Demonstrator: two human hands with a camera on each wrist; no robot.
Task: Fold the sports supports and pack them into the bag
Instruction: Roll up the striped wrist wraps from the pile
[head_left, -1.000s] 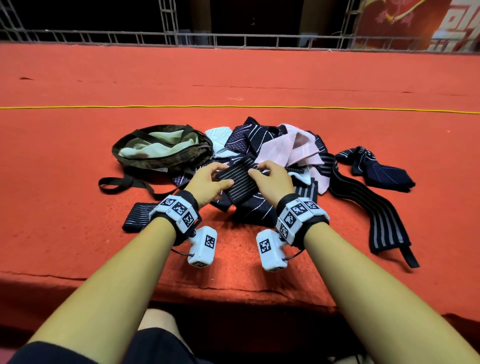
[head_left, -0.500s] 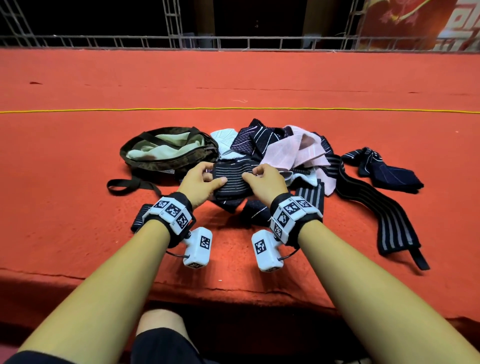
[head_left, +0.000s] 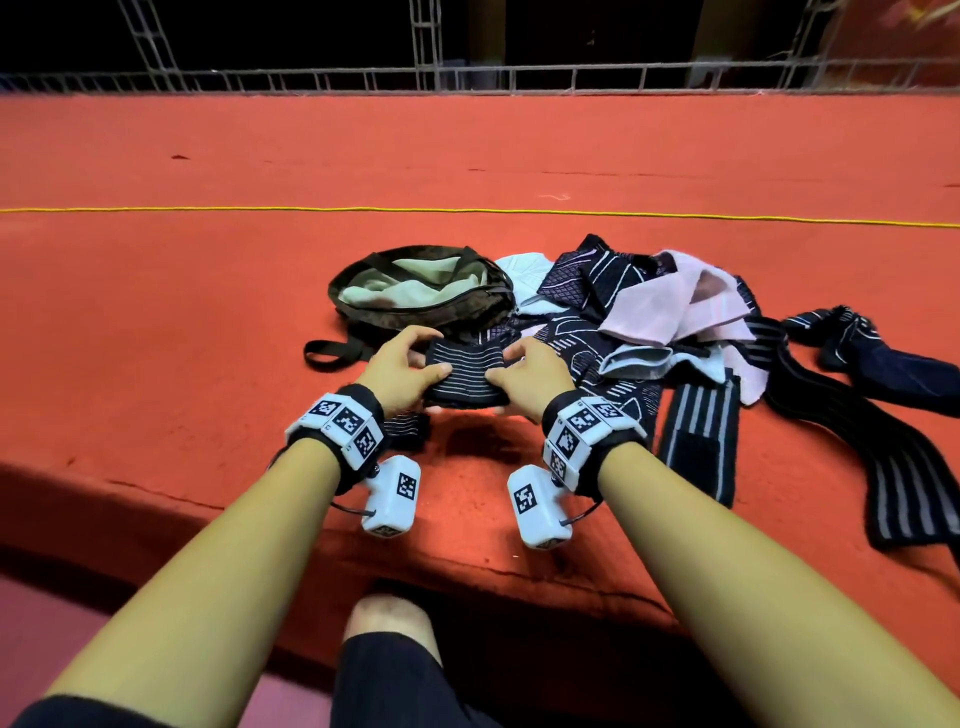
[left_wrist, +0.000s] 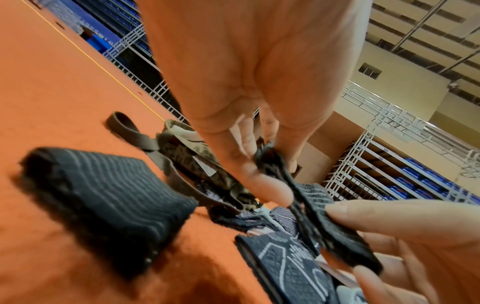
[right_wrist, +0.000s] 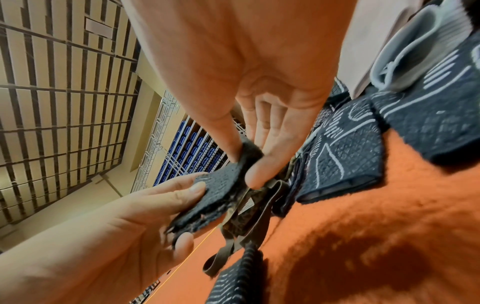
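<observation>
**Both hands hold a folded striped support in front of the bag**

The left hand (head_left: 400, 371) and the right hand (head_left: 530, 384) hold a dark striped support (head_left: 465, 376) between them, raised just above the orange carpet (head_left: 182, 322). On each side the thumb lies on top and the fingers (left_wrist: 270, 192) curl underneath, pinching the folded fabric at its ends.

The open camouflage bag (head_left: 421, 291) lies just beyond the hands, its pale lining showing and its strap (head_left: 332, 353) trailing to the left. A second folded striped support (left_wrist: 103, 199) rests on the carpet near the left wrist. To the right sits a heap of unfolded supports (head_left: 649, 312), dark patterned, pink and pale blue, with long striped wraps (head_left: 883, 467) stretched out at the near right.
</observation>
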